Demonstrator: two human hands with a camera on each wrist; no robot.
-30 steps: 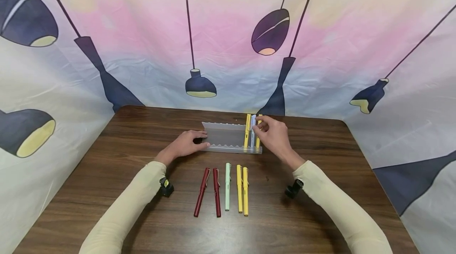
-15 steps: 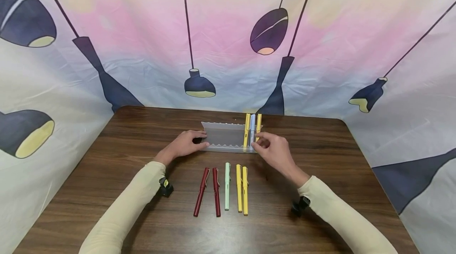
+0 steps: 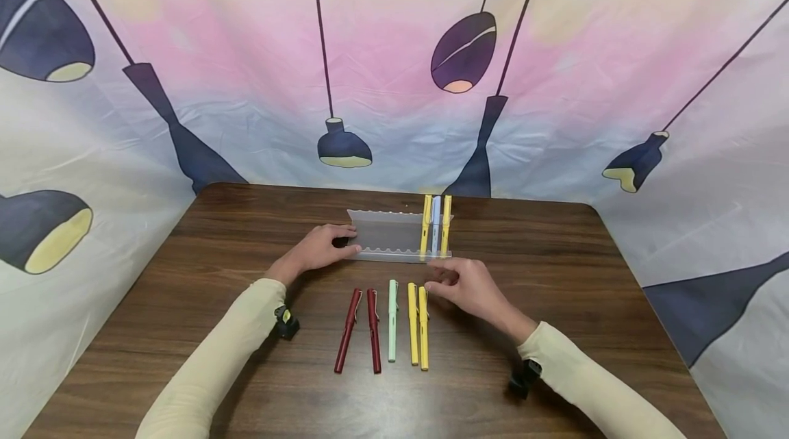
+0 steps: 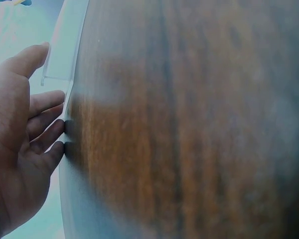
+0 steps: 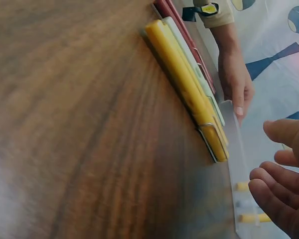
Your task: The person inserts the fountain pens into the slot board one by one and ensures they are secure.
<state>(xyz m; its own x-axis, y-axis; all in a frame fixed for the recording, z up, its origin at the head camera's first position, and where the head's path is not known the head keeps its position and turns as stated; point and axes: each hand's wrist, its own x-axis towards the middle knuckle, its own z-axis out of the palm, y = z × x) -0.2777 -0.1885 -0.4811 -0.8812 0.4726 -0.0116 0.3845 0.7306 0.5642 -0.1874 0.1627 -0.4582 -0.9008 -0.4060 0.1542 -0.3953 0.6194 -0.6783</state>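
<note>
My left hand [image 3: 320, 247] touches the left end of a clear, notched pen tray [image 3: 388, 233], thumb at its front lip and fingers apart. In the left wrist view, the left fingertips [image 4: 59, 124] rest against the end of the tray. Two yellow pens and a pale blue pen [image 3: 435, 227] stand side by side in the tray's right end. My right hand [image 3: 465, 283] holds nothing; its thumb and fingers are parted beside the cap end of the right one of two yellow pens [image 3: 424, 329] on the table.
A mint green pen [image 3: 392, 322] lies left of the yellow pair, and farther left are two dark red pens [image 3: 374, 333]. The wooden table [image 3: 246, 384] ends at a printed cloth backdrop [image 3: 407, 117] behind the tray. A black wrist camera [image 3: 525, 379] sits on the right sleeve.
My right hand has left the pens in the tray and come down toward the loose yellow pens. The left hand stays at the tray's end.
</note>
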